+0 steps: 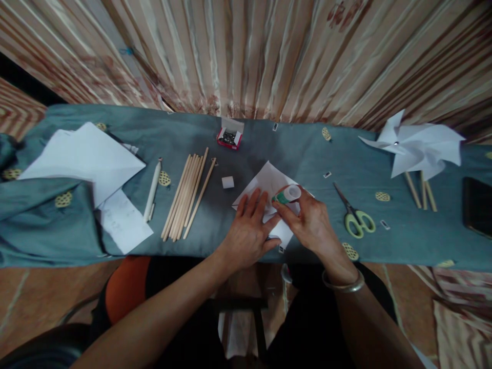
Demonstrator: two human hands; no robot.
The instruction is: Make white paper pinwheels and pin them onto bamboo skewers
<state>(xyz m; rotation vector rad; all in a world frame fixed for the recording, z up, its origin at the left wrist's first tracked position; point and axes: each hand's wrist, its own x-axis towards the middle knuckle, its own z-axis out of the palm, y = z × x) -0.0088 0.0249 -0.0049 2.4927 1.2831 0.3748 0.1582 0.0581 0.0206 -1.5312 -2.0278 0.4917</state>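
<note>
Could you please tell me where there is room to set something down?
Free cloth lies between the red box and pinwheels, and along the near edge right of the scissors. The left is crowded: papers, wooden sticks.

Just above the right wrist's silver-coloured bangle (350,288), my right hand (313,218) is bare, and so is the forearm below it. The bangle is a smooth, rounded metal band that curves about my wrist, with a bright gleam on its surface. To the left of the bangle, my left hand (246,233) and left forearm are bare too, the fingers long and tapering. Below and left of the bangle, black clothing (307,323) covers my legs, too dark to show seams. Far left of the bangle, a rounded orange patch (126,292) borders the black; I cannot tell whether I wear it.
</note>
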